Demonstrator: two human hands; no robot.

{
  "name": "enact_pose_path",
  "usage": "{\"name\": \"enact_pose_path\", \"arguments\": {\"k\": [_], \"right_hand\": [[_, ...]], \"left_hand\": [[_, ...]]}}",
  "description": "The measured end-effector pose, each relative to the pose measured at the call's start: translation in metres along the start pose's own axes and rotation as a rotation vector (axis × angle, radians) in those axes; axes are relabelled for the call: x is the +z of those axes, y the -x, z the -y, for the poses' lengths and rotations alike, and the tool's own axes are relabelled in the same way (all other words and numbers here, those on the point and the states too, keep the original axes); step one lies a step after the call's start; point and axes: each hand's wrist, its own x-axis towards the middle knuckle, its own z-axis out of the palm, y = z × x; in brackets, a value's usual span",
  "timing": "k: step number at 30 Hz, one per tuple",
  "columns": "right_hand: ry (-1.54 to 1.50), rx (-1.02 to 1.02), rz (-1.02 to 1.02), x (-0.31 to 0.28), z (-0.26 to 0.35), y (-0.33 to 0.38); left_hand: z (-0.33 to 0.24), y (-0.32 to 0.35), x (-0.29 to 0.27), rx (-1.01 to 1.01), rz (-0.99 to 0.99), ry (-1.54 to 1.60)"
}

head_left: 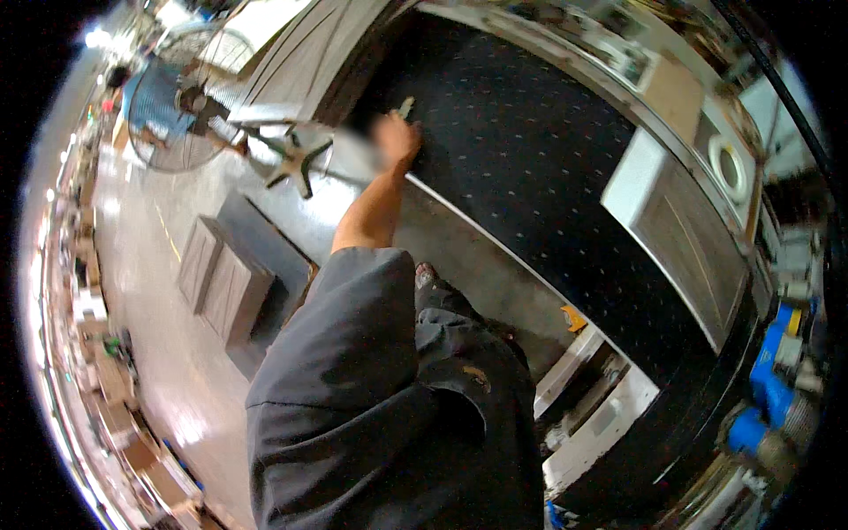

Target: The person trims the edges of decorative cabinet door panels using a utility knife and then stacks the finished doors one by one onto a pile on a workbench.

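Note:
My left hand [400, 141] reaches out over the near left end of a bench with a black, white-flecked top [521, 150]. Its fingers are closed, and a small pale yellowish-green piece [407, 107] pokes out beyond them. What that piece belongs to is too small to name. A blurred patch hides what lies just left of the hand. Nothing of my right hand shows. On the right part of the bench lies a grey-brown framed panel [693, 252] with a white edge.
A pedestal fan [177, 102] and its star-shaped base [293, 163] stand at left, with a person in blue [163, 102] behind. Grey wood-grain panels [225, 278] rest on a low dark platform [265, 230]. Beyond the bench is a white ring-shaped roll [729, 168]; blue items [777, 362] sit far right.

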Motion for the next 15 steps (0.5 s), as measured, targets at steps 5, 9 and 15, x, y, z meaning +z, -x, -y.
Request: {"name": "enact_pose_path", "arguments": {"k": [5, 9, 15], "right_hand": [[0.158, -0.473, 0.025, 0.063, 0.077, -0.011], [0.409, -1.047, 0.234, 0.308, 0.208, 0.108], [0.620, -1.899, 0.805, 0.622, 0.336, 0.330]], "left_hand": [[-0.015, 0.005, -0.014, -0.022, 0.098, 0.163], [0.027, 0.075, -0.048, -0.137, 0.116, 0.481], [0.135, 0.209, -0.136, -0.734, 0.379, 0.814]]}}
